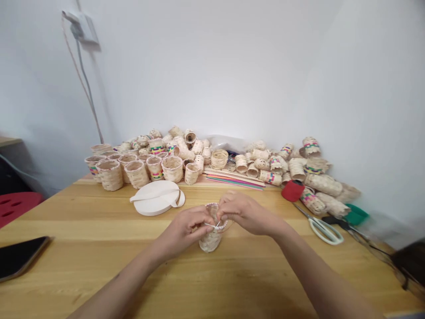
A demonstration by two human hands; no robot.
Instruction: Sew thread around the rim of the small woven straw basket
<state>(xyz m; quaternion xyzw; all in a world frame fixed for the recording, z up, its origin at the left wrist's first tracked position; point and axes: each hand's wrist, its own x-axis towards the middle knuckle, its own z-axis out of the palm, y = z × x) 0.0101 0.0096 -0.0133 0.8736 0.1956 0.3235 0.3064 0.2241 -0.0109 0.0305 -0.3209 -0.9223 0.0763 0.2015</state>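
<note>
Basket [210, 242] btwn L hand [186, 228], R hand [244, 213]

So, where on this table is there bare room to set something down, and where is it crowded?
Bare tabletop shows between the smartphone and left hand, and between the right hand and scissors. Woven baskets crowd the far side.
</note>
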